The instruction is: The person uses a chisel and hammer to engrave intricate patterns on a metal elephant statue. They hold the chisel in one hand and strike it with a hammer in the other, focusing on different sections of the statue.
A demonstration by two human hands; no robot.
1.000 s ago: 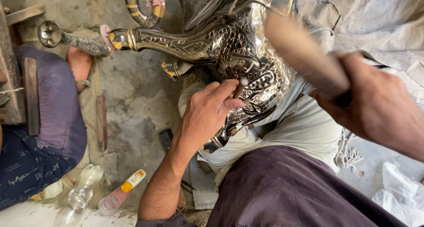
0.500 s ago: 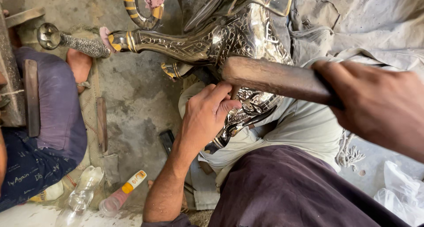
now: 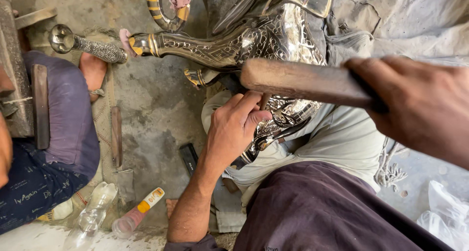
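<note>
A large engraved silver metal figure (image 3: 273, 41) with a long neck and gold-banded parts lies across my lap. My left hand (image 3: 233, 126) rests on its body and pinches a thin chisel (image 3: 264, 102) upright against the metal. My right hand (image 3: 415, 102) grips a thick wooden mallet (image 3: 303, 80), held level just above the chisel's top. The chisel's tip is hidden behind my fingers.
Another person in purple and dark blue clothes (image 3: 53, 148) sits at the left, a foot (image 3: 93, 68) near the figure's tip. A metal bar (image 3: 116, 136), a small dark block (image 3: 188, 158), a plastic bottle (image 3: 90, 217) and a tube (image 3: 139, 212) lie on the concrete floor.
The mallet has swung down from a raised, tilted position at upper right to level over the chisel. My left hand has stayed on the figure.
</note>
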